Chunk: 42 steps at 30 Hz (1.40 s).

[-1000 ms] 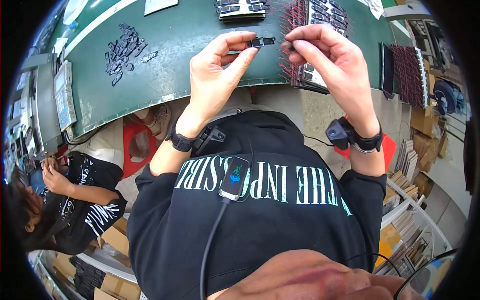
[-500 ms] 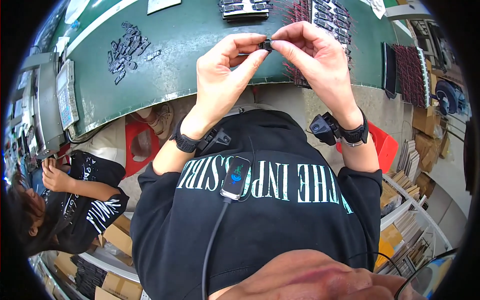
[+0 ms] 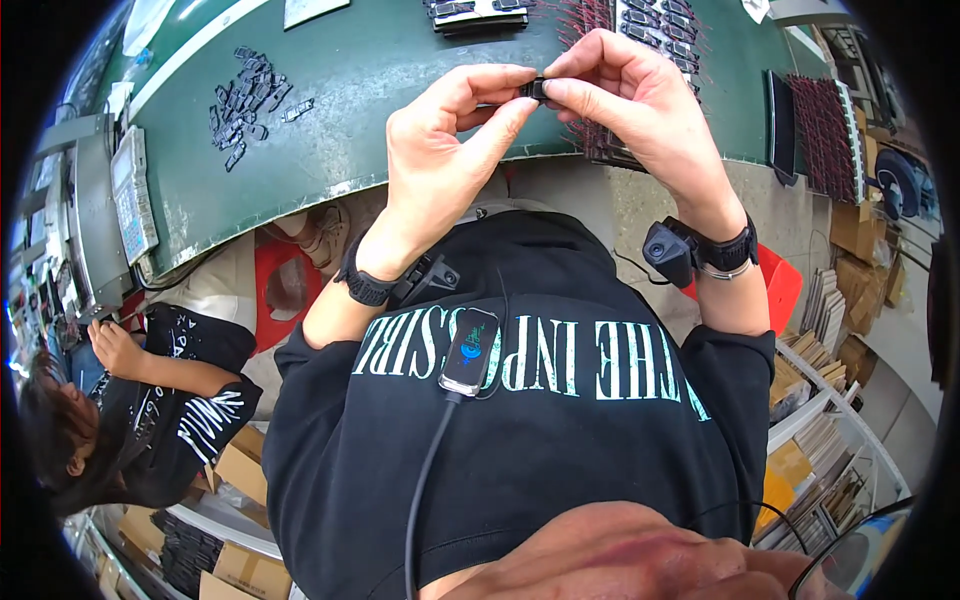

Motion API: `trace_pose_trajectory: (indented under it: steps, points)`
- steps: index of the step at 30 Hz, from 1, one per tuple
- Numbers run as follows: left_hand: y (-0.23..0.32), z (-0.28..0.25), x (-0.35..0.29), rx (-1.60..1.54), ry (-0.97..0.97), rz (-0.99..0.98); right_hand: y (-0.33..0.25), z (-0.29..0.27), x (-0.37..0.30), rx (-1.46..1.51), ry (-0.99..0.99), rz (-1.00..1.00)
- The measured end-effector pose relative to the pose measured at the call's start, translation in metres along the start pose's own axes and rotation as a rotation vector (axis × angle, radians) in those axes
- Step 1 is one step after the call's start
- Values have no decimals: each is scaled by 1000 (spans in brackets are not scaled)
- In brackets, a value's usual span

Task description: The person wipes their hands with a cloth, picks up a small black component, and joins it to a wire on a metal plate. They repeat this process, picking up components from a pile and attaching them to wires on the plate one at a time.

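Observation:
A small black part point(image 3: 538, 89) is pinched between my two hands above the near edge of the green table; my fingers cover most of it. My left hand point(image 3: 450, 130) grips its left end with thumb and forefinger. My right hand point(image 3: 640, 110) closes on the other end, thumb pressed along it. Just behind my hands, a stack of white trays point(image 3: 482, 26) carries similar black pieces. More black pieces with red wires lie in rows on a white tray point(image 3: 655, 20) beyond my right hand.
On the green table point(image 3: 340, 110), a loose pile of black pieces point(image 3: 245, 100) lies to the left, near a grey keypad machine point(image 3: 130, 190). At the right stands a rack of red wires point(image 3: 825, 130). Another person point(image 3: 170, 390) works at lower left. Red stools point(image 3: 280, 290) stand below the table.
My right wrist has swung out to the right and its fingers have tilted around the part. My left hand has barely moved and both still hold the black part.

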State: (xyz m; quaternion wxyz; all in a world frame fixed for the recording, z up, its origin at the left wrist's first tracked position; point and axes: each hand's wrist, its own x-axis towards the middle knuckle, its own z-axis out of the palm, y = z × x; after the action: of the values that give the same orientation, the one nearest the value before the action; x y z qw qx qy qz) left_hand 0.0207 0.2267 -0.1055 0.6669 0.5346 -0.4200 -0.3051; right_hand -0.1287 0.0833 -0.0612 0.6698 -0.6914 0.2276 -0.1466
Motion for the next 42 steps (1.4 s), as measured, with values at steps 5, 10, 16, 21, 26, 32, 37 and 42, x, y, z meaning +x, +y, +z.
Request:
trace_pose_trajectory:
  steps: [5, 10, 16, 21, 26, 32, 37, 42]
  points:
    - [9, 3, -2, -3, -23, -34, -5, -4, -4, 41, -37, 54]
    - [15, 3, -5, 25, -55, -79, -3, 0, -9, 101, -34, 54]
    - [5, 2, -5, -17, -1, -16, -2, 8, -12, -7, 81, 9]
    - [5, 0, -4, 62, 3, 13, -2, 16, -13, -138, 150, -56]
    - [2, -4, -4, 108, -35, 32, -4, 0, -5, -89, -10, 79]
    - [7, -7, -6, 77, -92, -41, -7, -2, -2, -67, -114, 97]
    - [3, -7, -3, 92, -102, -16, -7, -3, 2, -73, -137, 86]
    - [4, -1, -3, 247, -51, 75, -3, 8, -4, -343, -31, -20]
